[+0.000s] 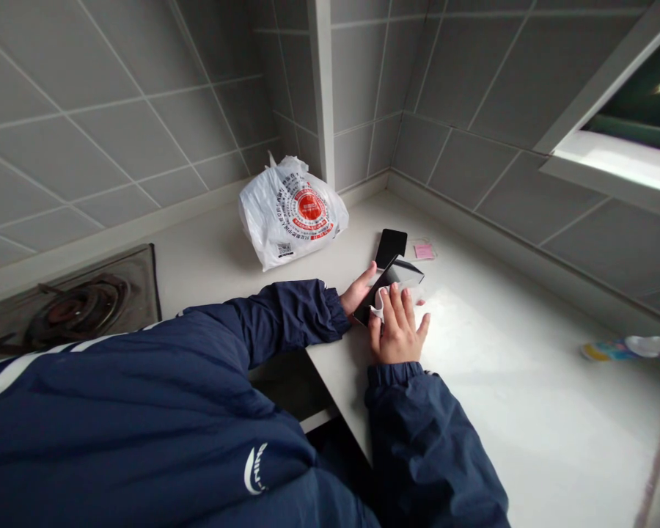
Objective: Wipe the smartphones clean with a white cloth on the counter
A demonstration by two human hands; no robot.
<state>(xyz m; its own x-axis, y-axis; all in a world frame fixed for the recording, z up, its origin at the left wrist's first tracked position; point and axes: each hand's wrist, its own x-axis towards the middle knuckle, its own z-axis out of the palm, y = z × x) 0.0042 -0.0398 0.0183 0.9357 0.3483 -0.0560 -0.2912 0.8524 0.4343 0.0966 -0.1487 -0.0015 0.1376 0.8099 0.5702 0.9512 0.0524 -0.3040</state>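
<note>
My left hand [358, 289] grips a dark, glossy, phone-like slab [403, 272] by its left side, tilted above the counter; its exact kind is unclear. Its upper face reflects light grey. My right hand [400, 326] presses a crumpled white tissue [379, 299] flat against the slab, fingers stretched over it and hiding most of the lower part. Just behind lies a flat black rectangle [391, 246], similar in shape to a phone. To its right is a small pink packet [424, 251] with something thin and clear around it.
A white plastic bag [294, 213] with red print stands at the back of the white counter [489, 367]. A gas stove [71, 304] is at left, a bottle [630, 347] at right. Below the counter edge is a dark opening [291, 385]. Grey tiled walls meet behind.
</note>
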